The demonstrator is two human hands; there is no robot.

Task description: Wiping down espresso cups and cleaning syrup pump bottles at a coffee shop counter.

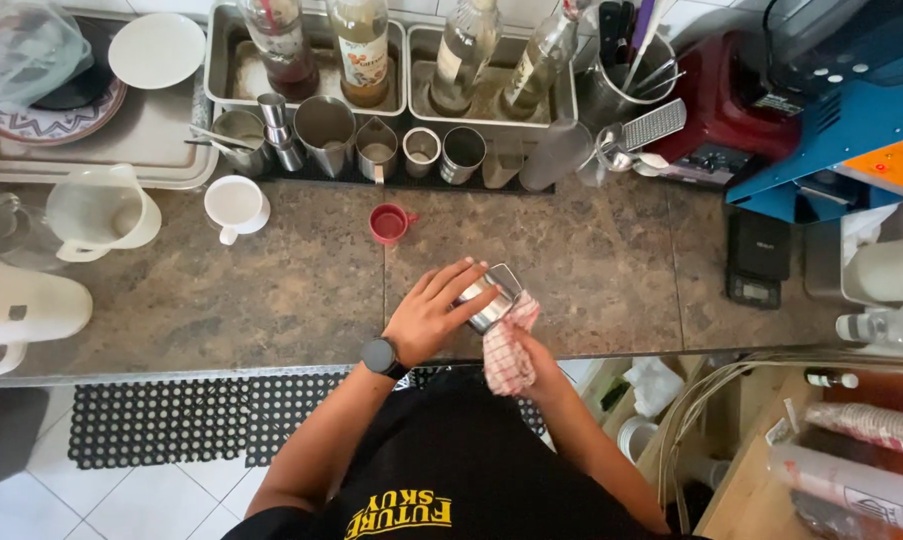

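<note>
Your hands meet just inside the front edge of the brown stone counter (272, 290), which runs across at your 6 o'clock, with the black perforated floor mat (172, 420) below it. Around them the mottled slab lies bare toward 9 o'clock and 3 o'clock, so there is room on both sides. Your left hand (430, 312), a dark watch on its wrist, wraps its fingers over the small steel pitcher (492, 297) and holds it firmly. The pitcher lies tilted, its long axis running from 7 o'clock up to 1 o'clock and its shiny squared rim pointing toward 1 o'clock. Your right hand (532, 355) comes up from 5 o'clock, closed on a red-and-white checked cloth (509, 350) pressed against the pitcher's lower side (most of that hand is hidden by the fabric). At 11 o'clock, well apart, stands a small red plastic cup (389, 223); farther toward 10 o'clock sits a white ceramic cup (235, 205). Along the back, at 12 o'clock, a row of brushed steel cups (372, 145) lines up before trays of glass syrup bottles (362, 40).
</note>
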